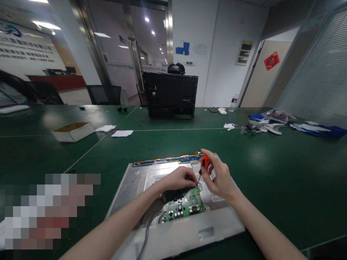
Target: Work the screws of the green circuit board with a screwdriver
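My right hand (221,178) grips a screwdriver (204,161) with an orange and black handle. Its thin shaft slants down to the upper corner of a green circuit board (187,206). Beside the screwdriver's tip, the fingers of my left hand (183,177) are closed together; what they pinch, if anything, is hidden. The board lies on the metal back of a flat display panel (127,187), which has a blue circuit strip (165,161) along its far edge. Dark parts next to the board are partly covered by my left hand. A grey cable (146,234) runs from the board's left side toward me.
The panel rests on a green table (271,173). Farther back stand a black monitor casing (170,95), an open box (73,132) and a bottle (233,103). Papers (122,133) lie left; bags and scraps (279,116) lie right. An area at the left is pixelated.
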### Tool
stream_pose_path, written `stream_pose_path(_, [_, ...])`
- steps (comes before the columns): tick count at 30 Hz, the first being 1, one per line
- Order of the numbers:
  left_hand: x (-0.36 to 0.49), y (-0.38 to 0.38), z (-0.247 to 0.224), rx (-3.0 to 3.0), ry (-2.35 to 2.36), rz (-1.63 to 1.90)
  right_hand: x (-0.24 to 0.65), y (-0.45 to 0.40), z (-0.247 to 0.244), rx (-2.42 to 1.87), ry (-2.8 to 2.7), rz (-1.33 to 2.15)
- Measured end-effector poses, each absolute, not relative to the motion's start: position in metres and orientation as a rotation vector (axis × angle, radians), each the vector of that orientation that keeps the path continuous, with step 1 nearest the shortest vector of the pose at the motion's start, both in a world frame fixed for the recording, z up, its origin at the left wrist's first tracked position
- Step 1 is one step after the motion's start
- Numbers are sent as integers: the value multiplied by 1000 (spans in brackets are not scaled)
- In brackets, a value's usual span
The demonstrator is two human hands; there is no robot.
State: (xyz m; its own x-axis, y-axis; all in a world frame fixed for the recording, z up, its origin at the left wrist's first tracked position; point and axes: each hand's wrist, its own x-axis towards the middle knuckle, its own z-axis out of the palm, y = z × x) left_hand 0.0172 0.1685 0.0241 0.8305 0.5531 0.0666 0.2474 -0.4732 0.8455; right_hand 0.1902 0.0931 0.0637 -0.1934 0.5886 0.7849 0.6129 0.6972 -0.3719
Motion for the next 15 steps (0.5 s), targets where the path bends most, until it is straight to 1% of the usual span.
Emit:
stream_pose_path(9, [18,167,26,2076,590,419,189,98,60,-938,-1819,-145])
stream_pose_path(15, [18,168,25,2084,585,426,190,95,62,-944,-1852,-97])
